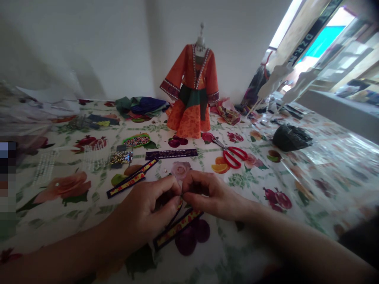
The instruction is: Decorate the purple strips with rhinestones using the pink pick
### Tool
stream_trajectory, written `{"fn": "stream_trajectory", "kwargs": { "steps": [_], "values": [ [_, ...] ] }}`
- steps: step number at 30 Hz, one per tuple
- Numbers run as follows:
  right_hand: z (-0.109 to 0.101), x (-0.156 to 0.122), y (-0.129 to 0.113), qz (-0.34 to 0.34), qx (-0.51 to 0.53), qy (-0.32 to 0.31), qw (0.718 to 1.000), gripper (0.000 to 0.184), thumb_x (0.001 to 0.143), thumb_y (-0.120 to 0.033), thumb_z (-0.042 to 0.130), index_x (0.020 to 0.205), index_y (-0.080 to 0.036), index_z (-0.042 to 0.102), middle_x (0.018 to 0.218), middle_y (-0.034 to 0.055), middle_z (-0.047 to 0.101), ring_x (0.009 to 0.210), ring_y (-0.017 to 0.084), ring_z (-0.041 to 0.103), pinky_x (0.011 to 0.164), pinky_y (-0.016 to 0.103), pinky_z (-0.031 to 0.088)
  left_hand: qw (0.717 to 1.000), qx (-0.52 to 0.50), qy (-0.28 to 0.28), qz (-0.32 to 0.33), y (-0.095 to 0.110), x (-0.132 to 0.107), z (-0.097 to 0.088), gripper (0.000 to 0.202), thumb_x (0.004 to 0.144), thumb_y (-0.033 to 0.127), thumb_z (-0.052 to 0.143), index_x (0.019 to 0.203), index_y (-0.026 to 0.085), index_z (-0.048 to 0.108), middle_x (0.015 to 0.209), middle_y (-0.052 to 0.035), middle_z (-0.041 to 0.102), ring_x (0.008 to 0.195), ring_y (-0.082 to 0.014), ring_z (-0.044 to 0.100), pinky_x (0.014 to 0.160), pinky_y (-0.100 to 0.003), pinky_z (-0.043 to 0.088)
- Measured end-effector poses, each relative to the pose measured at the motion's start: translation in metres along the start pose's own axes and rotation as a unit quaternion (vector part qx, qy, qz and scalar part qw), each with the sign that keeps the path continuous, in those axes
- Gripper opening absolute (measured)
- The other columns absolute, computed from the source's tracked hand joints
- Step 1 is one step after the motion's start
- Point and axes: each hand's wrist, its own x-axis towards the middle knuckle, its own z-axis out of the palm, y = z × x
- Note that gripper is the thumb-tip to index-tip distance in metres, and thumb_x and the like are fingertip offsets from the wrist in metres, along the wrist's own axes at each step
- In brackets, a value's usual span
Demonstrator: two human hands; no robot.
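My left hand (pixel 146 211) and my right hand (pixel 211 195) meet fingertip to fingertip over the table. Both are pinched on one end of a dark ribbon trim with a yellow and red pattern (pixel 177 227). The rest of that strip lies on the floral tablecloth (pixel 266 236), running toward me under my left hand. A similar patterned trim strip (pixel 132 179) lies apart to the left, beyond my left hand.
Red-handled scissors (pixel 232 154) lie beyond my right hand. A small mannequin in an orange dress (pixel 194 88) stands at the back. A dark beaded strip (pixel 171 154), sequin pieces (pixel 121 157), folded fabrics (pixel 142 106) and a black bundle (pixel 291 138) lie around.
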Motion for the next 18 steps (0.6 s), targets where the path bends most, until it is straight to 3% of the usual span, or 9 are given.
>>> {"fn": "stream_trajectory", "kwargs": {
  "steps": [18],
  "values": [
    [-0.0032,-0.0016,-0.0004,0.017,-0.021,-0.007,1.0,0.015,0.094,-0.029,0.068,0.089,-0.017,0.06,0.081,-0.0018,0.054,0.069,0.011,0.047,0.059,0.023,0.039,1.0,-0.007,0.007,0.011,-0.0031,0.0005,0.0016,0.02,0.095,0.036,0.047,0.081,0.023,0.052,0.067,0.0051,0.053,0.062,-0.0152,0.047,0.056,-0.029,0.034]
  ]
}}
